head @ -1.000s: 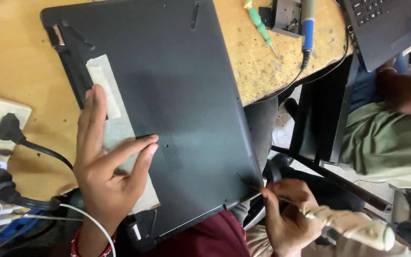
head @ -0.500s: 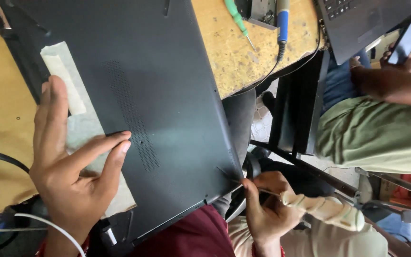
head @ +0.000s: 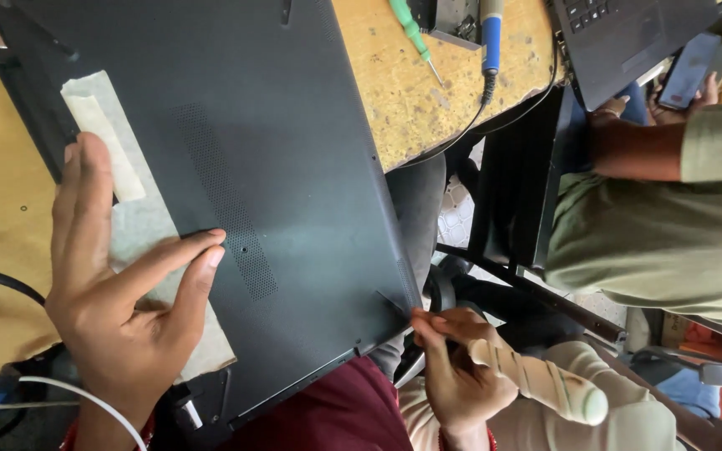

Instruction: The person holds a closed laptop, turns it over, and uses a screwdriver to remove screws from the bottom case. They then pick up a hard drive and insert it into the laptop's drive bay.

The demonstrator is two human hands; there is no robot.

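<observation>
A dark grey laptop (head: pixel 294 192) lies bottom-up across a worn wooden table (head: pixel 428 92). My left hand (head: pixel 119 284) rests flat on it, fingers spread, beside a strip of pale tape (head: pixel 106 146) and a vent grille. My right hand (head: pixel 457 367) grips a screwdriver with a pale ribbed handle (head: pixel 545 380), its tip set at the laptop's near right corner. The blade is mostly hidden by my fingers.
A green screwdriver (head: pixel 411 33) and a blue-handled soldering iron (head: pixel 490 38) lie on the table's far side. Another laptop (head: pixel 628 42) sits at the top right. A person in a green shirt (head: pixel 678 217) sits at the right, holding a phone (head: pixel 691 71). Black cables run at the left.
The view has shifted so the laptop now fills more of the frame. My right hand has brought the screwdriver tip up to the laptop's near corner. My left hand stays pressed on the laptop.
</observation>
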